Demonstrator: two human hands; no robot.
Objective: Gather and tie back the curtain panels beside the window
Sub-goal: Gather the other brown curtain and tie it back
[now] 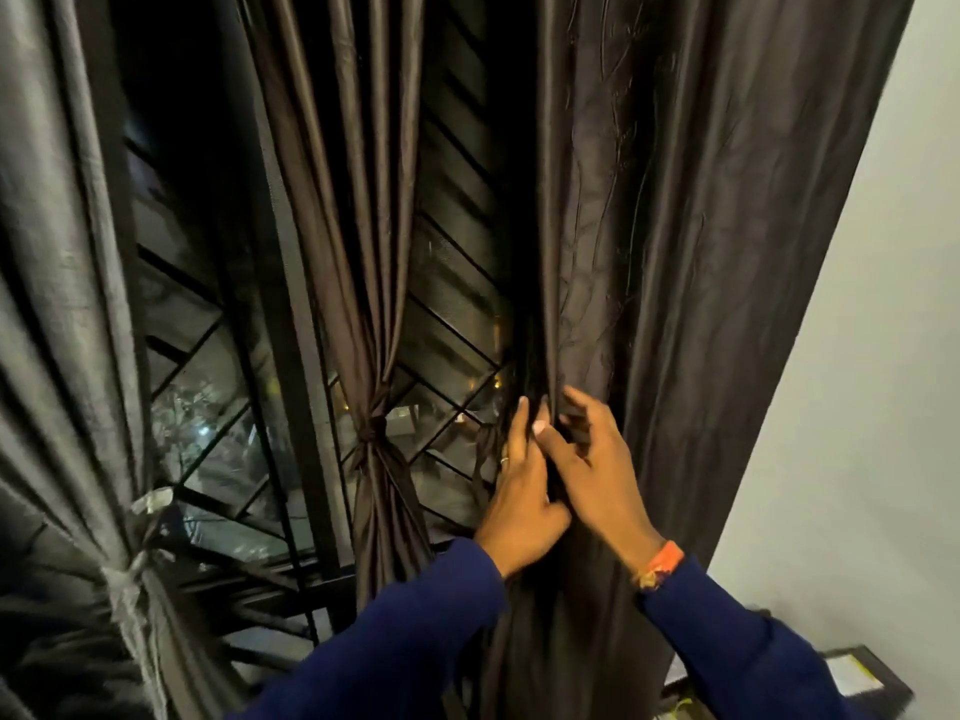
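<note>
Dark brown satin makes up the right curtain panel (675, 252), hanging loose at the right of the window, its inner edge bunched where both hands meet. Left hand (522, 491): fingers curled and closed around the gathered inner folds, thumb pressing toward the other hand, a ring on one finger; the wrist rises from low centre, forearm in a navy blue sleeve (395, 636). Right hand (597, 470): fingers bent and pinched on the same folds just above and right of the left hand, the two hands touching at the thumbs; the grip is partly hidden by cloth, so how much fabric it encloses cannot be told. An orange wristband (667, 561) sits at the right wrist, above a second navy sleeve coming in from the lower right. Middle curtain panel (363, 252): same brown cloth, left of the hands, already cinched by a knotted tie (375, 433) at mid height, flaring below it. Grey curtain panel (57, 304): far left, drawn in and bound low by a pale tie (124, 579). Window grille (452, 324): black diagonal bars behind the panels, dim lights showing through the glass. White wall (883, 356): right of the loose panel. A dark boxy object (857, 683), partly visible, sits at the lower right corner.
</note>
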